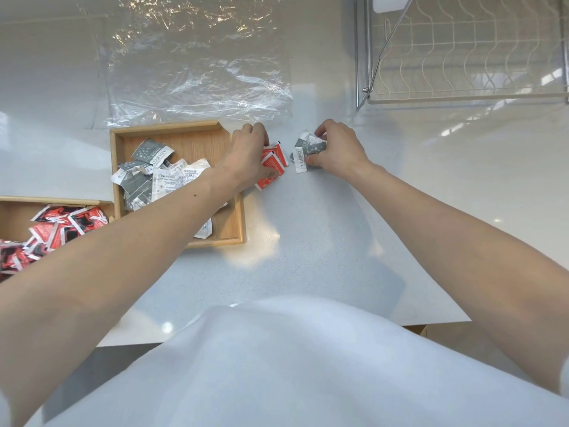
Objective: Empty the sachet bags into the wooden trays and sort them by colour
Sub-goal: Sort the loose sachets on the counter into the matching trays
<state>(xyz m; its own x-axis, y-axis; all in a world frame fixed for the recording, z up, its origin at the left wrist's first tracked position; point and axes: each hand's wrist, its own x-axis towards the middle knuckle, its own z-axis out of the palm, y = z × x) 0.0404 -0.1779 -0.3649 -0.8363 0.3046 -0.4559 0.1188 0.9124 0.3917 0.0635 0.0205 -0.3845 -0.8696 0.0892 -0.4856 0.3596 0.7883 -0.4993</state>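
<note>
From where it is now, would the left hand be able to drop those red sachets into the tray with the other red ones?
Probably yes. The left hand grips the red sachets on the counter, and the red tray lies open at the left. Only the grey-sachet tray sits between, low enough to pass over.

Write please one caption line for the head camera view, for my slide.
Left hand gathers red sachets and right hand grey sachets on the counter beside two wooden trays.

head view | looks steeply down, forward | close over countertop (pixel 308 241)
</note>
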